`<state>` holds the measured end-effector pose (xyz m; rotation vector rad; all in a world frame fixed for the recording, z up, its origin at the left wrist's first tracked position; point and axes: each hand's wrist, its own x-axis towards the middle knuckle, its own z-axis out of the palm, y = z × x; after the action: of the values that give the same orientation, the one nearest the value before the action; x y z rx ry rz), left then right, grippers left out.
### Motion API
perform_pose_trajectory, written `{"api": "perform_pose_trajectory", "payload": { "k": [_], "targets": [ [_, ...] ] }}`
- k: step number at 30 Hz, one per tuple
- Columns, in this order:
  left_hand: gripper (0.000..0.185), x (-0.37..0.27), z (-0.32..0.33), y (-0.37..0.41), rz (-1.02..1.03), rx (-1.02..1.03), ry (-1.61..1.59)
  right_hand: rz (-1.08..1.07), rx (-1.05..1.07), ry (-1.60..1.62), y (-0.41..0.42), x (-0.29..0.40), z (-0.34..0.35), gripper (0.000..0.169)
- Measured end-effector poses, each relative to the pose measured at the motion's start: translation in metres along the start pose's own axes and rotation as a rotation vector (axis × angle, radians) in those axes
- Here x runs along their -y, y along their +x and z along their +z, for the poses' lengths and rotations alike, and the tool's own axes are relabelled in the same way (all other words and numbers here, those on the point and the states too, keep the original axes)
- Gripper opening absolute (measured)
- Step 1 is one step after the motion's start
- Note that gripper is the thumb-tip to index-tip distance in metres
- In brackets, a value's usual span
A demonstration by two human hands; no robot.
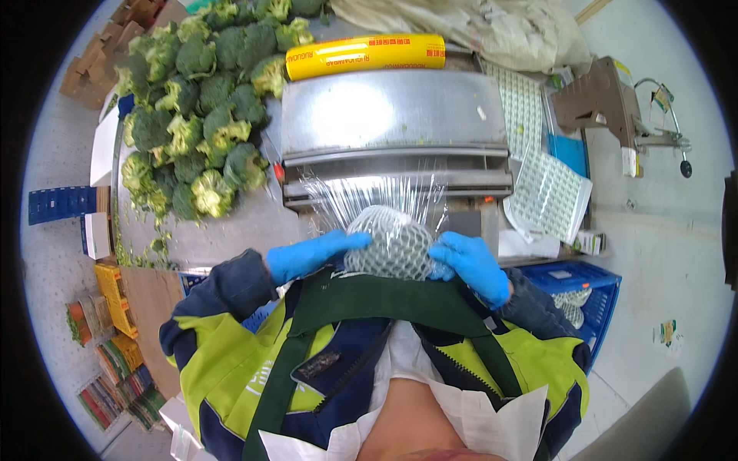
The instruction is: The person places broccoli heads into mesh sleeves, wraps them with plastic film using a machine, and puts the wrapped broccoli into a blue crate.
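Close to my dark green apron is a rounded item in a white foam net [387, 245], its contents mostly hidden by mesh and glare. Clear cling film [375, 187] covers it and stretches in creased strands back to a stainless steel film-wrapping machine [392, 109]. My left hand [311, 253], in a blue glove, holds the item's left side, thumb and fingers against the net. On the other side my right hand [470, 265], also gloved in blue, grips its right edge with film bunched at the fingers.
Many broccoli heads [196, 115] are piled on the steel table at left, beside a red-handled knife [278, 172]. A yellow film roll [366, 56] lies behind the machine. Label sheets [548, 193] and a brown tape-like dispenser [599, 95] are right, above a blue crate [605, 299] holding netted items.
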<state>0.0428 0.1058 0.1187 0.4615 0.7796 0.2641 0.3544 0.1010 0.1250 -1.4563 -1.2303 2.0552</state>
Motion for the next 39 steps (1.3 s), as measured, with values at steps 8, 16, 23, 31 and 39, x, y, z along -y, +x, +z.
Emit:
{"api": "perform_pose_trajectory", "payload": {
  "k": [8, 16, 23, 31, 39],
  "targets": [
    [0.033, 0.066, -0.056, 0.009, 0.197, -0.296, 0.379, -0.05, -0.188, 0.172, 0.049, -0.082, -0.001, 0.02],
    [0.025, 0.103, -0.087, 0.002, 0.287, -1.076, 0.321, -0.298, -0.392, -0.045, 0.082, -0.107, -0.022, 0.019],
    [0.024, 0.094, -0.06, 0.099, 0.296, -0.967, 1.304, -0.561, -0.471, -1.185, 0.131, -0.116, 0.01, 0.023],
    [0.04, 0.083, -0.014, 0.015, 0.249, -0.207, -0.273, -0.324, -0.044, -1.177, 0.059, -0.061, 0.038, 0.027],
    [0.064, 0.044, 0.074, 0.017, 0.342, 0.018, 0.779, -1.454, 0.142, -1.077, -0.023, 0.067, 0.024, 0.019]
  ]
}}
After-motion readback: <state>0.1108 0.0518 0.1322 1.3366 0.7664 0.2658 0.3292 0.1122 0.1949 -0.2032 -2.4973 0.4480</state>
